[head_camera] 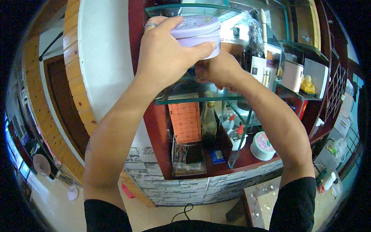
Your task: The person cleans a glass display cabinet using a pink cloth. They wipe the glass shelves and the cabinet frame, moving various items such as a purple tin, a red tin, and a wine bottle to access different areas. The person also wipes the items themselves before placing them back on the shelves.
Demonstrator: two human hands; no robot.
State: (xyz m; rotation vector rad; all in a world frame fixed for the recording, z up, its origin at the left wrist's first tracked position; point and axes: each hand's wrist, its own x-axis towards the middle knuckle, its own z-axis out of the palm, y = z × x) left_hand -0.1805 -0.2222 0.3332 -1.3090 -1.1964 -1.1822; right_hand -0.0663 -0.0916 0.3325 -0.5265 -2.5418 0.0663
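Note:
My left hand (165,49), with a ring on one finger, grips a round lilac tin (200,33) from its left side. The lid is on and has a printed top. Below and behind the tin is my right hand (220,69), its fingers curled. The tin and the wrist's angle partly hide that hand, and whether it holds anything cannot be made out. Both hands are above a glass shelf (185,100) in a dark red display cabinet. Just right of them stands a dark bottle (256,61) with a white label and clear plastic wrap.
Under the shelf are an orange gridded board (185,123), a glass bottle (209,121), white chicken figurines (237,136) and a round white container (263,146). A yellow seated figurine (307,85) and a pale box (292,76) occupy the right shelf. Glass edges surround my forearms.

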